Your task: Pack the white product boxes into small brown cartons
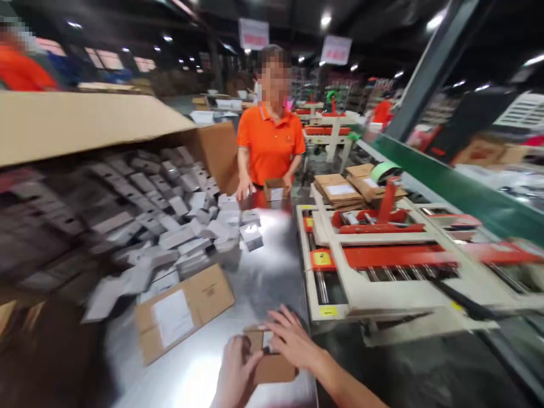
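I count two hands of my own low in the middle of the frame, both on one small cardboard box that sits on the shiny metal tabletop near its bottom edge. My left hand comes up from the bottom edge and curls around the box's left side, fingers closed on it. My right hand reaches in from the lower right, forearm slanting across the corner, and lies flat on the box's top with fingers spread and pointing left; it presses rather than grips.

One flat cardboard box with a white label lies on the tabletop just left of my hands, close but not touching. Behind it, at centre left, a heap of small grey boxes spills from one big open carton; they are too many and too blurred to count.

One person in an orange shirt stands at the far end, upper centre, with both hands on another small box. To the right stands one white and red taping machine, with a stack of flat cartons behind it.
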`<control>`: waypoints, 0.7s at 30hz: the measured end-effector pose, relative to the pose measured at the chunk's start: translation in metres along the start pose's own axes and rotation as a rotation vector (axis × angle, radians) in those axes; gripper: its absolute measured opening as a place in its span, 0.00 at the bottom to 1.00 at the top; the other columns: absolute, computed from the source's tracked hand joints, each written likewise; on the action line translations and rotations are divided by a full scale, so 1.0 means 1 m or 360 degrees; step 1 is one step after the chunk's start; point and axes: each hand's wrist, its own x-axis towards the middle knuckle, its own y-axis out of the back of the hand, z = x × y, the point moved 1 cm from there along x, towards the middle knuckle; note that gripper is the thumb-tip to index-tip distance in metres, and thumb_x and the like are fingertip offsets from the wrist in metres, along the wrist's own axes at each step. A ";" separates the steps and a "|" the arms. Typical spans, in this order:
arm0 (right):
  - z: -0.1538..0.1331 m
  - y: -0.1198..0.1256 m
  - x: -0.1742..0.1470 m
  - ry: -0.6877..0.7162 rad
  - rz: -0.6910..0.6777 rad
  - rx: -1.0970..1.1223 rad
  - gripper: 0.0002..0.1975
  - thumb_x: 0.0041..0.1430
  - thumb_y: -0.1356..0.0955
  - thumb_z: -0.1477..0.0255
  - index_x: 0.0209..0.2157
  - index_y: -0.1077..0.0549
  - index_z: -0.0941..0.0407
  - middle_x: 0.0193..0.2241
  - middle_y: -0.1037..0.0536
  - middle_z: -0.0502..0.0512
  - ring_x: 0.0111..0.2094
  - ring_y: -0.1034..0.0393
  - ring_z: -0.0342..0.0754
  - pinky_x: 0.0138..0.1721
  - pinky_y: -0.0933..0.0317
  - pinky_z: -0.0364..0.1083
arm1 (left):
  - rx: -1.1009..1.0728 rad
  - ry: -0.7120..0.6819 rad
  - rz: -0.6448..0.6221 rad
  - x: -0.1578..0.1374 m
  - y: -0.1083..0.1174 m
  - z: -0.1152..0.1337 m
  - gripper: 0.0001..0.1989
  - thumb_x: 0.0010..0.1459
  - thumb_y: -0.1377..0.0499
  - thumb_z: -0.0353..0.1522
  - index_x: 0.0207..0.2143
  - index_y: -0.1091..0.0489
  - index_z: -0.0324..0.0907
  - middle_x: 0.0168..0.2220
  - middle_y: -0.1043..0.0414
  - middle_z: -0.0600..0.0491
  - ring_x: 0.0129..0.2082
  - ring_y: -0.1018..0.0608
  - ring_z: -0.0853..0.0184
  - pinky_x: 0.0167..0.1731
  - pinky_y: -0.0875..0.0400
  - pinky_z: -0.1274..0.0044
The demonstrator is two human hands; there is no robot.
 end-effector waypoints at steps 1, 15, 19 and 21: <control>0.002 -0.012 -0.007 -0.0045 -0.0134 0.0089 0.25 0.78 0.40 0.61 0.71 0.33 0.43 0.75 0.41 0.49 0.79 0.58 0.59 0.77 0.60 0.67 | -0.0062 0.0124 0.0042 -0.006 0.003 -0.008 0.28 0.44 0.35 0.58 0.34 0.29 0.45 0.40 0.24 0.41 0.45 0.20 0.43 0.49 0.22 0.55; 0.002 -0.045 -0.021 -0.0381 -0.0030 -0.0382 0.37 0.67 0.32 0.69 0.75 0.40 0.50 0.78 0.60 0.58 0.78 0.72 0.72 0.75 0.74 0.76 | -0.0165 0.0312 -0.0321 -0.009 -0.003 -0.002 0.38 0.67 0.52 0.48 0.69 0.37 0.29 0.65 0.32 0.33 0.68 0.30 0.46 0.71 0.39 0.62; 0.014 -0.078 -0.033 -0.0726 0.0483 -0.0071 0.46 0.63 0.29 0.62 0.77 0.47 0.58 0.78 0.55 0.71 0.77 0.61 0.77 0.73 0.55 0.75 | -0.0109 0.0314 -0.0243 -0.006 -0.008 -0.010 0.39 0.67 0.51 0.46 0.71 0.38 0.30 0.62 0.29 0.33 0.63 0.27 0.46 0.69 0.36 0.60; 0.023 -0.086 -0.032 -0.0766 0.0707 0.0233 0.49 0.63 0.31 0.61 0.78 0.55 0.60 0.77 0.52 0.72 0.77 0.55 0.71 0.74 0.50 0.70 | -0.0217 0.0395 -0.0261 -0.001 -0.012 -0.015 0.41 0.65 0.49 0.48 0.73 0.41 0.32 0.59 0.28 0.34 0.61 0.25 0.49 0.67 0.33 0.62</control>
